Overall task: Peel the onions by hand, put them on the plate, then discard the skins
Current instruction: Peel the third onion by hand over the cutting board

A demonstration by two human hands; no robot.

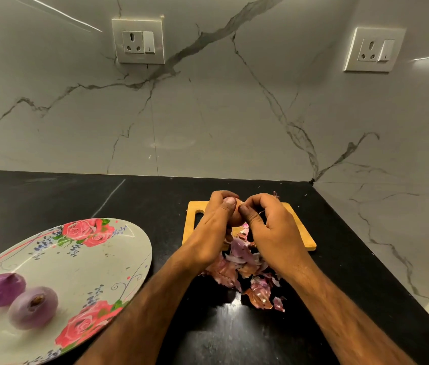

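where the black stone counter [50, 196] meets the frame near left, the oval rose-printed plate [76, 259] is cut off. arms half hide the pale wooden chopping board [297, 233] and pink papery skins [237, 259]. over the board the left hand [213, 227] curls round a mostly hidden brown-skinned onion [237, 214]; the right hand [274, 233] pinches its skin. two peeled purple onions [32, 310] lie on the plate.

rose-print plate [81, 262], purple onions [18, 299]
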